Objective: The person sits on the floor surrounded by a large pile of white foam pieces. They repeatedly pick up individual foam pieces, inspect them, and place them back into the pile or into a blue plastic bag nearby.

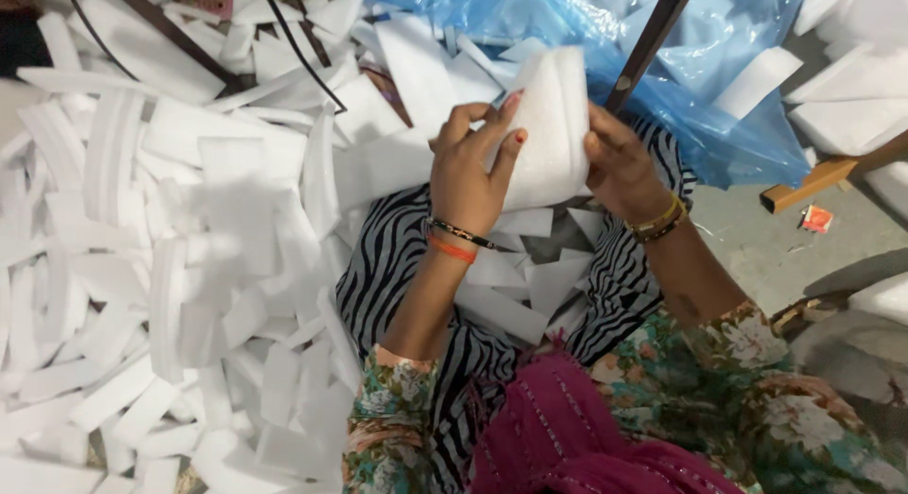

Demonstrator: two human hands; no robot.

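Observation:
A white foam sheet piece (549, 125), folded or stacked, is held up between both hands above my lap. My left hand (470, 168) grips its left edge with fingers curled over the front. On the sheet's right edge sits my right hand (619, 168), fingers closed behind it. Both wrists wear bangles. Several smaller white foam strips (515, 281) lie in my lap on a black-and-white striped cloth (388, 267).
A large heap of white foam strips (170, 267) covers the floor to the left. A blue plastic bag (719, 87) with foam lies ahead right. A dark metal rod (653, 35) slants behind the sheet. More foam blocks (851, 106) and a wooden bar (823, 177) sit at right.

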